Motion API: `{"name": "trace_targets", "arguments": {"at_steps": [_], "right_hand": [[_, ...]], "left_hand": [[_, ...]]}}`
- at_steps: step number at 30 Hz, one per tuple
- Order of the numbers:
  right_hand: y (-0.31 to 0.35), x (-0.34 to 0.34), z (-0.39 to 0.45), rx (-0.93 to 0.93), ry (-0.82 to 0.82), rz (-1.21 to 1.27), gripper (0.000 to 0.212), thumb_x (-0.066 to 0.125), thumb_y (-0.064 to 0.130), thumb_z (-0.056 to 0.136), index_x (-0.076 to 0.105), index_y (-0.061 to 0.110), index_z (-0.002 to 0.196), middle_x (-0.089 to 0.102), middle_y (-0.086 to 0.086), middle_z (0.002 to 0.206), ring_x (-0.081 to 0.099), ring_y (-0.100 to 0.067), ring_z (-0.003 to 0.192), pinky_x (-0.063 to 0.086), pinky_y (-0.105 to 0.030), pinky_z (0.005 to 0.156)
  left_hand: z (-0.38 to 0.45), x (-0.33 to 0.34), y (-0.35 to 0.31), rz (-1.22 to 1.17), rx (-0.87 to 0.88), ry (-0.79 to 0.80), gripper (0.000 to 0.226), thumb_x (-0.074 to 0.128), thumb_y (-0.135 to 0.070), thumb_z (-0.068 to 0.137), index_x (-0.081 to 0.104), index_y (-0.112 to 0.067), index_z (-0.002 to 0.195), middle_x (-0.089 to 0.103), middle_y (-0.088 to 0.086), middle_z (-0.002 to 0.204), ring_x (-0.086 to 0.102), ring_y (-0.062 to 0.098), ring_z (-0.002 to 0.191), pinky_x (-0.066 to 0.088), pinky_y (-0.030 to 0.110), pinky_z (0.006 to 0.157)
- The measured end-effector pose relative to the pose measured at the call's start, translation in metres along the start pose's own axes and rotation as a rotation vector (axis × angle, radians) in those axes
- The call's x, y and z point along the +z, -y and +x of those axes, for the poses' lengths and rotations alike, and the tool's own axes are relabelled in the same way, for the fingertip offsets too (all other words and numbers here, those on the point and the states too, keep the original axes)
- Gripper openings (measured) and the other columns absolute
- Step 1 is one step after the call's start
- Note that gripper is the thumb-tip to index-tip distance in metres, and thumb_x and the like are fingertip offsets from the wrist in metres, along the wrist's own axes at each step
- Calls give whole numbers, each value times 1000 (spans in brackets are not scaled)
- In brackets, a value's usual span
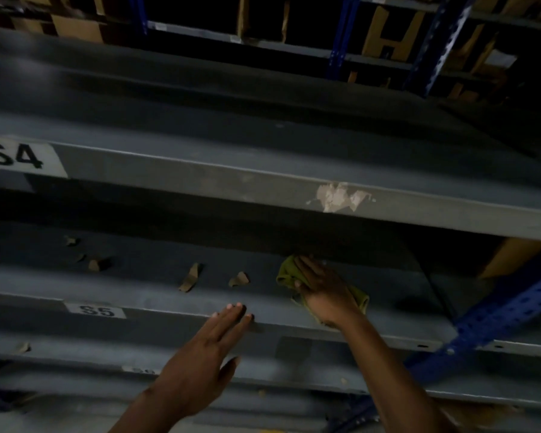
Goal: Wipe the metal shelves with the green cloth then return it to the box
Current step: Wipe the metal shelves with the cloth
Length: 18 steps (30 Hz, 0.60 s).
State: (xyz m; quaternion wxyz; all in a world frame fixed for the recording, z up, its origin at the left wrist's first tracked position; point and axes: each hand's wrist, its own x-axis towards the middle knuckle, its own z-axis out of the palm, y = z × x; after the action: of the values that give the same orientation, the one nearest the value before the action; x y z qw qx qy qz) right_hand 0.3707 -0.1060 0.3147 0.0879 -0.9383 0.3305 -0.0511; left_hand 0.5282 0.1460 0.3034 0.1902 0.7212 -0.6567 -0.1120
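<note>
The green cloth [286, 271] lies crumpled on the grey metal shelf [156, 295] labelled S5, toward its right part. My right hand [320, 290] presses flat on the cloth, covering its middle, so only its left and right ends show. My left hand [214, 345] hovers at the front lip of the same shelf, fingers stretched out and slightly apart, holding nothing. The box is not in view.
Several torn cardboard scraps [189, 278] lie on the shelf left of the cloth. The S4 shelf [200, 173] hangs close above. A blue perforated upright [497, 317] stands at the right. Cardboard boxes [391, 32] fill racks behind.
</note>
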Motion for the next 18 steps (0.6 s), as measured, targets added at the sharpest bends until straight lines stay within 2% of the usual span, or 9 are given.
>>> {"name": "trace_targets", "arguments": {"at_steps": [2,4,5,7,10,12,14,16,18], "right_hand": [[12,6,-4,-1,-21,0,75,6,58,84,16,23,150,11,10,158,8,-10,146,-6,-20,112],[21,3,-4,77,-31,93,65,17,53,92,20,23,149,16,9,157,14,-12,146,-1,-20,114],[25,0,-2,139,-41,174,55,29,44,97,25,24,148,23,7,155,22,-14,144,7,-23,116],[31,-3,5,216,-128,311,44,42,30,99,39,29,143,41,1,149,40,-21,135,26,-30,113],[49,-7,16,218,-112,316,42,40,33,100,38,35,142,46,-2,145,46,-26,130,34,-34,108],[64,-4,24,139,-41,286,44,38,34,101,32,38,144,38,2,151,40,-22,135,30,-32,110],[76,-1,28,11,7,259,46,38,31,101,28,40,145,26,11,155,29,-13,140,21,-27,114],[81,4,31,-105,63,241,48,38,27,100,27,42,144,18,20,155,18,-4,143,15,-28,118],[79,12,29,-172,121,204,50,30,33,96,27,45,144,17,21,156,16,0,143,17,-32,118]], "left_hand": [[-9,-11,14,16,-31,-94,79,61,-31,87,13,-36,149,5,-13,157,7,8,144,13,30,117],[-24,-22,43,-16,-82,-193,80,75,-17,75,34,-27,143,33,-7,148,35,16,135,30,40,112],[-30,-25,58,-19,-105,-202,81,77,-13,72,37,-25,142,37,-7,145,41,19,132,34,40,108],[-38,-27,80,-5,-117,-164,84,76,-10,73,34,-28,144,33,-7,149,40,21,133,39,33,101],[-39,-25,87,-9,-49,-146,84,71,-8,76,30,-30,147,30,-6,153,32,16,138,35,26,105],[-39,-25,88,-9,-27,-131,80,65,-6,78,30,-27,147,29,-5,153,26,13,140,20,16,111],[-39,-25,86,-18,-48,-121,81,66,-2,76,34,-25,146,33,-4,152,25,13,140,8,10,111],[-38,-25,83,-8,-54,-127,84,70,2,71,37,-23,144,35,-4,150,28,13,139,7,10,111],[-37,-26,82,-12,-57,-125,87,71,2,69,37,-23,144,35,-5,150,32,14,138,13,13,111]]}}
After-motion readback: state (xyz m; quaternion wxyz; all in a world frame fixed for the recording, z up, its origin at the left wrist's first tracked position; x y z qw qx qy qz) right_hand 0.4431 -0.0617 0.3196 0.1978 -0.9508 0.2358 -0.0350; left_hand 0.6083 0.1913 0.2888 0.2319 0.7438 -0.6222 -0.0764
